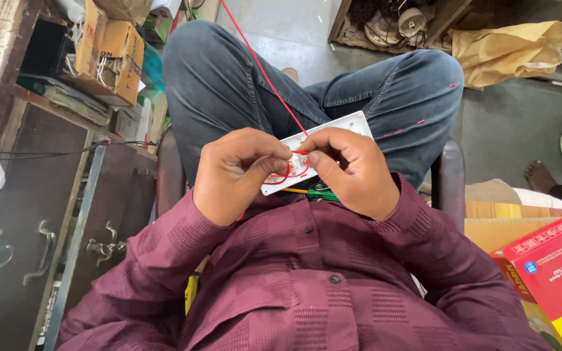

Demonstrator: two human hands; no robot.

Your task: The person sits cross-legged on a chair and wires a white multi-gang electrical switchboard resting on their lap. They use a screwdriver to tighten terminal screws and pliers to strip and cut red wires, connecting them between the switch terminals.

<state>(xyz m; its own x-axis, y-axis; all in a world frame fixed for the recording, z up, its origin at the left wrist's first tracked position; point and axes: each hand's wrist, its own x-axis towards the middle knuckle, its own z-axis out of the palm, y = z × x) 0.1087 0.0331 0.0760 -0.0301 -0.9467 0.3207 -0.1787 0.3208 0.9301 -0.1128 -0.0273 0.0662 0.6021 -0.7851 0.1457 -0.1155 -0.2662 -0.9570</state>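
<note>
**Red wire worked at a white plate on the lap**

On the lap of the seated person, seen from the head camera, lies the flat white rectangular plastic switch plate [323, 140], back side up, resting across the dark blue-grey trousers [229, 78]. The left hand [239, 174] is curled nearly closed at the plate's near-left end, thumb and forefinger pinching the thin red insulated wire [265, 75] where it loops by the plate's metal terminals. The right hand [352, 170] is likewise folded close, covering the plate's near-right part, its fingertips pressing the same wire loop down; whether it also grips the plate's edge I cannot tell. From the plate the red wire runs up and away over the knee. Just under the plate's near edge, a bunch of green wires [323, 194] and an orange one peek out.

The plate looks light and rigid, likely brittle at its corners, and best held by its long edges. The wire seems thin and springy, easy to slip; pinching it close to the terminal should steady it.

Left of the plate stands a dark metal drawer cabinet [47, 221]; right of it, a red and yellow cardboard box [557, 273].
</note>
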